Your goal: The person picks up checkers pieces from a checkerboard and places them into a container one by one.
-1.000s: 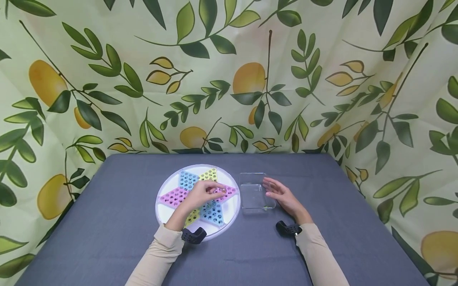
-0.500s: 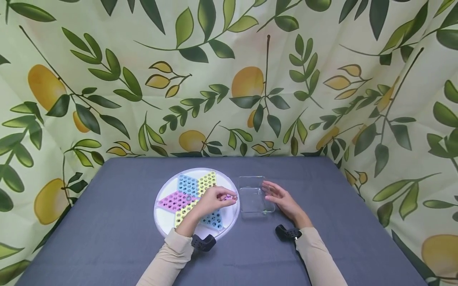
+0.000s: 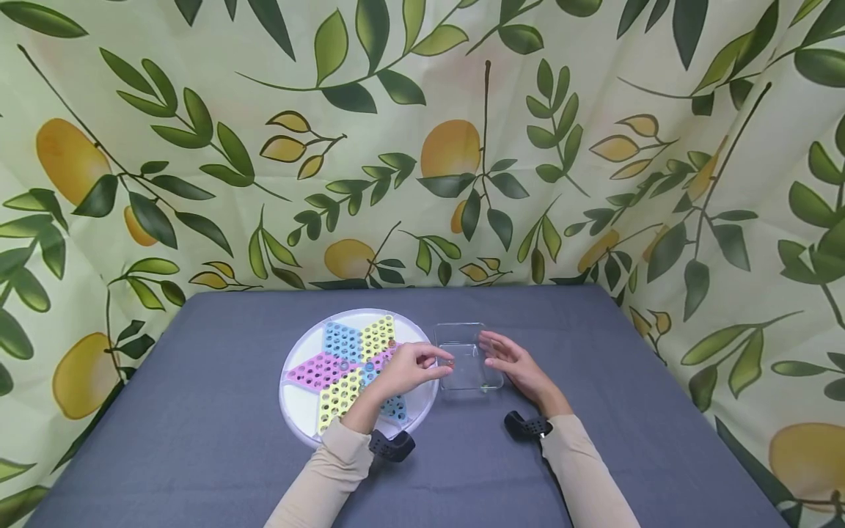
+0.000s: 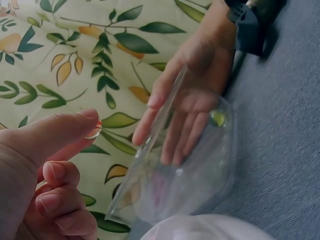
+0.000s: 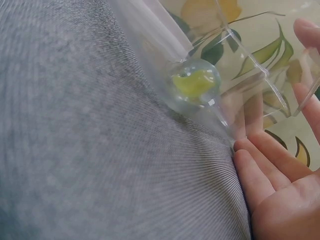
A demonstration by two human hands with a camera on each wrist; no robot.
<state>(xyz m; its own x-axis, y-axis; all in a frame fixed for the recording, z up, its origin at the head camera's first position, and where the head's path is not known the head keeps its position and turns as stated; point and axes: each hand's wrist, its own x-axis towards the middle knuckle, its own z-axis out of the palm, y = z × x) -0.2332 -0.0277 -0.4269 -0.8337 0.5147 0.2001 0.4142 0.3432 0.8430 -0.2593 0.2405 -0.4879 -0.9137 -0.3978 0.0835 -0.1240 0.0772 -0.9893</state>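
My left hand (image 3: 411,371) pinches a clear marble with orange in it (image 4: 95,131) between thumb and index finger; the other fingers are curled inward. It hovers at the left edge of a clear plastic box (image 3: 461,389), above the right rim of a round white Chinese checkers board (image 3: 300,414). My right hand (image 3: 523,369) is at the box's right side, fingers fairly straight and touching or very near its wall. A clear marble with a yellow-green swirl (image 5: 195,82) lies in the near corner of the box.
The board's star has pink, blue and yellow perforated points, partly covered by my left hand. An orange marble (image 3: 392,343) sits on it. A grey-blue cloth (image 3: 198,411) covers the table, and a leaf-patterned curtain (image 3: 370,147) hangs behind.
My left hand has moved right with the marble, from over the board's pink point to the box's left edge. The right hand has stayed beside the box.
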